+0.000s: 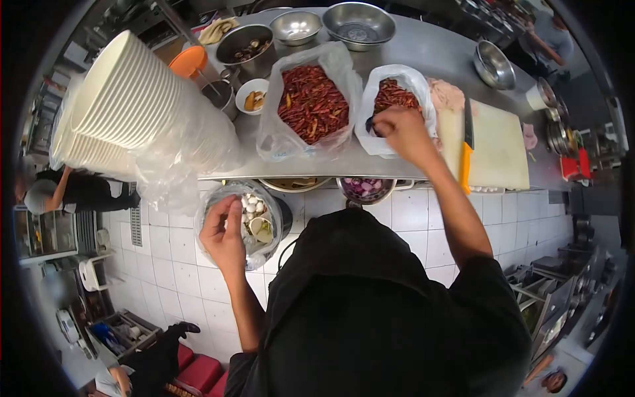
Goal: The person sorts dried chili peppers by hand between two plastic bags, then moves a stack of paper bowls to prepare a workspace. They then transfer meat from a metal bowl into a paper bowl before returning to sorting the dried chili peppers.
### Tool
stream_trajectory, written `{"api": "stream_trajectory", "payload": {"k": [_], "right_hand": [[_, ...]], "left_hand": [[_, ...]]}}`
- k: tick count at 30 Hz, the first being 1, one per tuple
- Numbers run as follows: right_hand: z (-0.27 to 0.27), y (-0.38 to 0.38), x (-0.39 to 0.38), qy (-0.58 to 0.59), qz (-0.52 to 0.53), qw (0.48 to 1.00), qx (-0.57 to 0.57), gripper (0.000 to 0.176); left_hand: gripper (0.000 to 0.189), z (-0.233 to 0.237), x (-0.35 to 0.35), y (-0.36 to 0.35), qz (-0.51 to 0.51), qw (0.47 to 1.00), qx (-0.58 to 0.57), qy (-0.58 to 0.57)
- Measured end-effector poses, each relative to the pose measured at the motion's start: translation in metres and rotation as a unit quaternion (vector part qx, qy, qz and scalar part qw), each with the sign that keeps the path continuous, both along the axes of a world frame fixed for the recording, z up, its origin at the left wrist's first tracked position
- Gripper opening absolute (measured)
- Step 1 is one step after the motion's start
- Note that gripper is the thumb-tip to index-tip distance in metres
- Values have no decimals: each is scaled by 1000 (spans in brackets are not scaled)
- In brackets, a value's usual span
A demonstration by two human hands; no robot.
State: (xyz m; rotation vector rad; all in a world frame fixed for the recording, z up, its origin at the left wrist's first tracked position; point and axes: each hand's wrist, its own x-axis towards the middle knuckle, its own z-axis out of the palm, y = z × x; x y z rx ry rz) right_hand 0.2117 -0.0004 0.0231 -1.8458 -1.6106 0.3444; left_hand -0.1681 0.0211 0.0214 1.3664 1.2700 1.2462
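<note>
My right hand (402, 131) is over a white plastic bag of dried red chilies (397, 94), its fingers closed together. A small black piece (370, 124) shows at the fingertips, too small to name. My left hand (223, 231) is in front of the table, above a bin lined with a clear bag (268, 250). Its fingers are curled together, and whatever they may hold is hidden. White bulbs like garlic (253, 205) and a cup (261, 229) lie in the bin. Left of the white bag stands a larger clear bag of dried red chilies (312, 104).
Tall stacks of white tubs (126, 99) stand at the left. To the right lie a cutting board (499, 142) and a yellow-handled knife (467, 149). Metal bowls (358, 25) line the back. A pot of purple onions (362, 188) sits below the table edge. Other people work farther off.
</note>
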Motion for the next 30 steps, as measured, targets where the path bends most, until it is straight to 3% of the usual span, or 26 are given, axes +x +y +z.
{"api": "stream_trajectory", "payload": {"k": [2,5,11,17,23,26,30], "right_hand": [[-18,0,47,-90,-77,993,-5,18],[-34,5,88,-151,-83,984,-48,22],[-70,26,114,-185,26,978,-92,25],[-83,39,125,-216,42,970,-104,23],[-53,31,127,-228,28,969,-88,14],[-28,20,123,-195,12,981,10,15],[29,4,74,-90,10,994,60,12]], "left_hand": [[11,8,18,5,-36,999,10,10],[12,27,48,8,-73,997,14,30],[13,34,84,10,-130,986,84,64],[12,33,96,5,-144,984,69,83],[14,32,112,9,-143,982,81,97],[16,35,134,13,-163,974,120,105],[22,37,180,24,-226,944,218,99]]}}
